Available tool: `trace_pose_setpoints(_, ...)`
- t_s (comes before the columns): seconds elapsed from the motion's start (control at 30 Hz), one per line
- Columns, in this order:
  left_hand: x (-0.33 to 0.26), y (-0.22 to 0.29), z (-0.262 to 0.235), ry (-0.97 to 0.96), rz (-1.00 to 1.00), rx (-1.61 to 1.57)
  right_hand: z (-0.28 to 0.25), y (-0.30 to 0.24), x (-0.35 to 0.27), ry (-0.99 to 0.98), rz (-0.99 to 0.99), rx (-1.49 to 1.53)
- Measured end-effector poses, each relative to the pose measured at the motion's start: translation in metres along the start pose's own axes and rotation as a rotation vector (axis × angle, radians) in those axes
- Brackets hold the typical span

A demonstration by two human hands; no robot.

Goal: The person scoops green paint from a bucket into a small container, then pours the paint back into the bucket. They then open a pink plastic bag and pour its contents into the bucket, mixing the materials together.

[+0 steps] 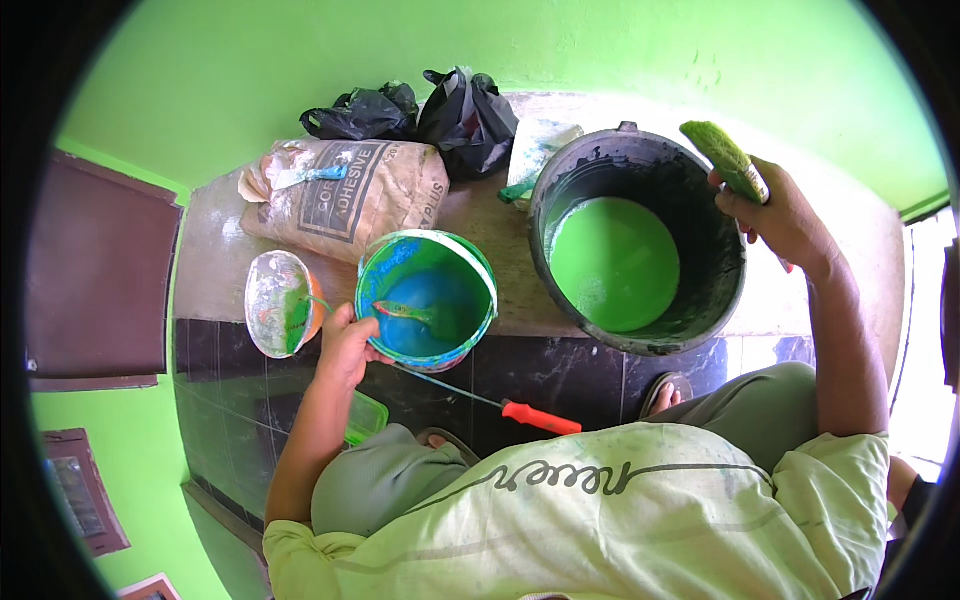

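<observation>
My right hand (785, 215) is closed around a wide paintbrush (728, 162), holding it up beside the large black bucket (735, 290). Green paint coats its bristles. Light green paint (620, 265) fills the bottom of that bucket. My left hand (348, 345) grips the near left rim of a smaller paint pail (478, 335), which has a white handle. Blue and green paint streaks the pail's inside, and a small paint-covered brush (405, 311) lies in it. Left of this hand stands a paint-smeared container (262, 300) with an orange side.
A brown paper sack (410, 190) lies behind the pail, with black plastic bags (470, 120) against the green wall. A red-handled tool (540, 418) with a thin metal rod is near my knees. A green plastic box (366, 417) sits by my left leg.
</observation>
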State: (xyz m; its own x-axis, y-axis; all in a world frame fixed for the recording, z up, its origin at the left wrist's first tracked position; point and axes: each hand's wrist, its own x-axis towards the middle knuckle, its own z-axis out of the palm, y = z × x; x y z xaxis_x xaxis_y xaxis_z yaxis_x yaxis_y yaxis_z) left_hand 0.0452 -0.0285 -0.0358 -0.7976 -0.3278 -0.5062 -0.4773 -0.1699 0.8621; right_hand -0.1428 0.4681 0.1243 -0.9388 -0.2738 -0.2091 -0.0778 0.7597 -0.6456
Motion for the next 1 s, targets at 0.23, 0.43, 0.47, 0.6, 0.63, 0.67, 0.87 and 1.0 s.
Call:
trace_pose_setpoints(0.23,-0.049,0.092,0.009,-0.023,0.087,0.239,-0.001,-0.004,0.011,-0.005,-0.012,0.018)
trace_pose_setpoints(0.43,-0.071,0.161,0.058,-0.069,0.148,0.301,0.005,-0.017,0.013,-0.112,-0.044,0.093)
trace_pose_setpoints(0.47,-0.073,0.171,0.069,-0.082,0.174,0.315,0.006,-0.017,0.013,-0.152,-0.031,0.152)
trace_pose_setpoints(0.6,-0.073,0.202,0.109,-0.129,0.197,0.420,0.016,-0.016,0.012,-0.288,0.012,0.434)
trace_pose_setpoints(0.63,-0.071,0.206,0.120,-0.143,0.210,0.457,0.018,-0.017,0.010,-0.316,0.042,0.475)
trace_pose_setpoints(0.67,-0.069,0.210,0.131,-0.156,0.223,0.494,0.020,-0.019,0.007,-0.345,0.071,0.517)
trace_pose_setpoints(0.87,-0.066,0.235,0.184,-0.219,0.287,0.649,0.007,-0.006,0.009,-0.414,0.042,0.478)
trace_pose_setpoints(1.0,-0.063,0.248,0.209,-0.223,0.272,0.756,0.010,0.013,0.021,-0.378,0.112,0.577)
